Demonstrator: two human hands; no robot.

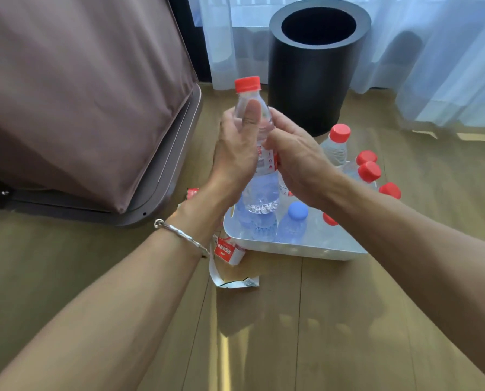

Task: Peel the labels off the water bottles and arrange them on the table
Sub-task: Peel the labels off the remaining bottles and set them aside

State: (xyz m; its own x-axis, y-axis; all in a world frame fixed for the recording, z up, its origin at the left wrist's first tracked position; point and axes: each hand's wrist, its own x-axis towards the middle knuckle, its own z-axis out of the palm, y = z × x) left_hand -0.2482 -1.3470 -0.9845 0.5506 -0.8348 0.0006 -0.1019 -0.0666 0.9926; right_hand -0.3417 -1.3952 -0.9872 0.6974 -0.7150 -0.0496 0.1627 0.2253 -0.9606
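Support is given to the water bottle (261,193) by the left grip (235,153), curled round its upper body, so it is held upright above the tray (292,246) while its label (264,160) is pinched by the right grip (297,165) for peeling; peeled labels (227,251) lie discarded on the floor (264,334).

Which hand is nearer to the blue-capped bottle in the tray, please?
Right. The right hand hovers above the blue-capped bottle, pinching the label on the held bottle; the left hand grips that bottle farther left.
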